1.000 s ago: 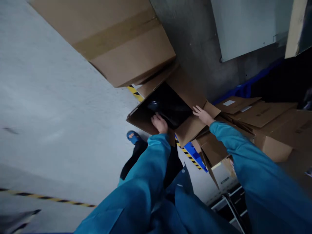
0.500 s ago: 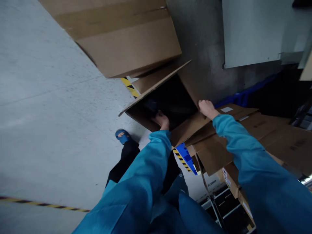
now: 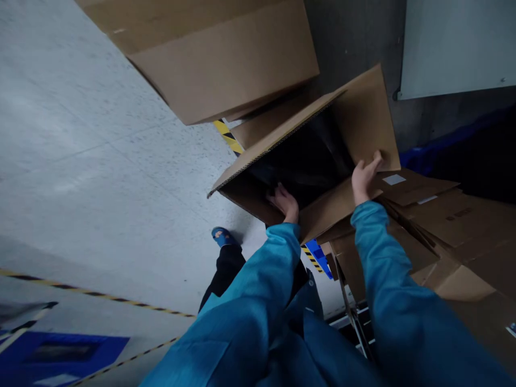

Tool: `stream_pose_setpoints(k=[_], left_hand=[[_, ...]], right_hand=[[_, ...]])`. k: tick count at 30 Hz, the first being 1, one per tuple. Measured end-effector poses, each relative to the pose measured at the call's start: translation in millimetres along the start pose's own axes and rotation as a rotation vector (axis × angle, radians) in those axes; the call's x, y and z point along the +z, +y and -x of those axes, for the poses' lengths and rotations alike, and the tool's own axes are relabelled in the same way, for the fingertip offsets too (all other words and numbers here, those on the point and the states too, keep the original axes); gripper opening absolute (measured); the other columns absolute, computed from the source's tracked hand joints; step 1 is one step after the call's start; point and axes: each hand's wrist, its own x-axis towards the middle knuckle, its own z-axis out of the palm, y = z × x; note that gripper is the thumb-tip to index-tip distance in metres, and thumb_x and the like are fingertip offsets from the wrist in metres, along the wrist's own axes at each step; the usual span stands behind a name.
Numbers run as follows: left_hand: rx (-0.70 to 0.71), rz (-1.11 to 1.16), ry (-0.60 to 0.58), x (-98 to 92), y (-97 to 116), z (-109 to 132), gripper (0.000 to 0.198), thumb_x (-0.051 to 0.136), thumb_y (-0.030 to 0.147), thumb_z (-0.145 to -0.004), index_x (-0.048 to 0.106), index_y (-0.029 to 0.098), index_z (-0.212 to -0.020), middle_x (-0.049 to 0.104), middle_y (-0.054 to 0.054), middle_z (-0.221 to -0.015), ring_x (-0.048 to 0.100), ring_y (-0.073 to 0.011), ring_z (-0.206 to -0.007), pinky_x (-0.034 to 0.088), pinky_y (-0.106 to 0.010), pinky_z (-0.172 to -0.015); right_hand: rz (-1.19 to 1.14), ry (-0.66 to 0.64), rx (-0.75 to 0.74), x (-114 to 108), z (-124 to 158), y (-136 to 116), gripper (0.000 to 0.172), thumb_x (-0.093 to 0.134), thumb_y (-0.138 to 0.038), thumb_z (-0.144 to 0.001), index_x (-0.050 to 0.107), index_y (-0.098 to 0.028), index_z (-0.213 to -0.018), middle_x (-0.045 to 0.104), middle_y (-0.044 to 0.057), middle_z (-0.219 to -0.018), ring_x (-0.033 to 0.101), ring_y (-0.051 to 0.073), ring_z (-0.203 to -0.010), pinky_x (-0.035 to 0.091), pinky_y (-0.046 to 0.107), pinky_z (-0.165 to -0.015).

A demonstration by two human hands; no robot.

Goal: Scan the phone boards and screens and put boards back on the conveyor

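A cardboard box [image 3: 358, 121] is tilted in front of me with its open mouth facing me. Its inside is very dark, and dark, sheet-like material seems to line it. My left hand [image 3: 285, 202] reaches into the mouth at the lower left and grips the box there; shadow partly hides its fingertips. Against the inner face of the right flap lies my right hand [image 3: 365, 174], fingers stretched out and apart.
A large taped carton [image 3: 226, 70] stands just beyond the box. Flattened cardboard [image 3: 455, 215] is stacked at my right. A grey-green panel [image 3: 455, 48] is at the upper right. Yellow-black tape [image 3: 100, 294] marks the floor, with a blue object [image 3: 105, 346] at lower left.
The box's right flap has swung outward and its mouth faces me more. My right hand has gone from gripping the edge to lying on the flap. The view has shifted left.
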Motion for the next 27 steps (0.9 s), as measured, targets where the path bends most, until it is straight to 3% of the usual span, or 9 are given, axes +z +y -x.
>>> stream_pose_setpoints(k=[1, 5, 9, 13, 16, 18, 22, 24, 27], left_hand=[[-0.014, -0.004, -0.006, -3.4, -5, -1, 0.039, 0.038, 0.034, -0.101, 0.070, 0.011, -0.107, 0.048, -0.020, -0.127, 0.052, -0.0305, -0.122, 0.034, -0.041, -0.110], [-0.050, -0.010, -0.048, -20.9, -28, -15, 0.042, 0.035, 0.035, -0.101, 0.069, 0.010, -0.102, 0.051, -0.020, -0.117, 0.054, -0.0311, -0.116, 0.036, -0.043, -0.108], [-0.041, -0.004, -0.119, -38.8, -49, -19, 0.040, 0.036, 0.036, -0.101, 0.067, 0.011, -0.106, 0.054, -0.018, -0.110, 0.055, -0.0301, -0.110, 0.038, -0.044, -0.106], [-0.010, 0.039, -0.184, -49.6, -66, -4, 0.039, 0.035, 0.038, -0.101, 0.066, 0.014, -0.102, 0.052, -0.018, -0.118, 0.055, -0.0265, -0.111, 0.039, -0.040, -0.106], [0.007, 0.108, -0.229, -54.3, -76, 2, 0.033, 0.037, 0.035, -0.099, 0.065, 0.017, -0.093, 0.052, -0.015, -0.122, 0.050, -0.0246, -0.119, 0.037, -0.037, -0.110], [-0.012, 0.171, -0.248, -54.9, -81, -4, 0.030, 0.039, 0.033, -0.098, 0.063, 0.019, -0.087, 0.053, -0.013, -0.121, 0.050, -0.0230, -0.120, 0.036, -0.035, -0.110], [-0.113, 0.350, -0.295, -53.1, -89, -34, 0.029, 0.040, 0.039, -0.095, 0.058, 0.020, -0.082, 0.057, -0.006, -0.095, 0.056, -0.0184, -0.098, 0.045, -0.032, -0.095], [-0.163, 0.465, -0.353, -55.8, -93, -56, 0.031, 0.043, 0.047, -0.093, 0.055, 0.021, -0.080, 0.052, -0.001, -0.078, 0.055, -0.0151, -0.077, 0.046, -0.028, -0.076], [-0.197, 0.617, -0.486, -69.6, -101, -96, 0.038, 0.055, 0.058, -0.083, 0.050, 0.021, -0.072, 0.044, 0.003, -0.065, 0.045, -0.0118, -0.057, 0.038, -0.026, -0.058]], right_hand=[[-0.037, -0.013, -0.061, 2, -6, 0, 0.059, 0.024, -0.013, -0.096, 0.018, -0.002, -0.154, 0.035, 0.028, -0.152, 0.034, 0.031, -0.146, 0.030, 0.051, -0.118], [-0.002, -0.305, -0.410, 29, -2, -28, 0.052, 0.044, -0.017, -0.094, 0.040, -0.005, -0.144, 0.044, 0.024, -0.144, 0.046, 0.034, -0.135, 0.036, 0.049, -0.115], [0.057, -0.259, -0.238, 53, 13, -61, 0.044, 0.039, -0.010, -0.092, 0.045, 0.001, -0.135, 0.047, 0.030, -0.137, 0.046, 0.037, -0.132, 0.033, 0.055, -0.114], [-0.070, -0.285, -0.090, 57, 22, -73, 0.046, 0.045, -0.007, -0.085, 0.049, 0.004, -0.130, 0.053, 0.032, -0.132, 0.047, 0.039, -0.131, 0.034, 0.056, -0.111], [-0.242, -0.429, -0.016, 51, 28, -68, 0.033, 0.045, -0.012, -0.083, 0.066, -0.006, -0.108, 0.069, 0.020, -0.106, 0.062, 0.031, -0.112, 0.046, 0.044, -0.100], [-0.298, -0.512, -0.033, 46, 31, -61, 0.028, 0.042, -0.016, -0.085, 0.069, -0.012, -0.091, 0.072, 0.010, -0.086, 0.067, 0.022, -0.093, 0.052, 0.032, -0.086], [-0.371, -0.582, -0.011, 49, 34, -61, 0.032, 0.042, -0.034, -0.091, 0.064, -0.016, -0.077, 0.064, 0.002, -0.067, 0.061, 0.014, -0.066, 0.046, 0.022, -0.064], [-0.388, -0.548, 0.017, 62, 36, -73, 0.043, 0.043, -0.049, -0.092, 0.059, -0.017, -0.068, 0.057, 0.001, -0.059, 0.056, 0.014, -0.061, 0.041, 0.023, -0.058], [-0.445, -0.460, 0.032, 90, 38, -104, 0.051, 0.047, -0.058, -0.089, 0.049, -0.020, -0.055, 0.043, -0.002, -0.049, 0.050, 0.015, -0.056, 0.033, 0.026, -0.055]])
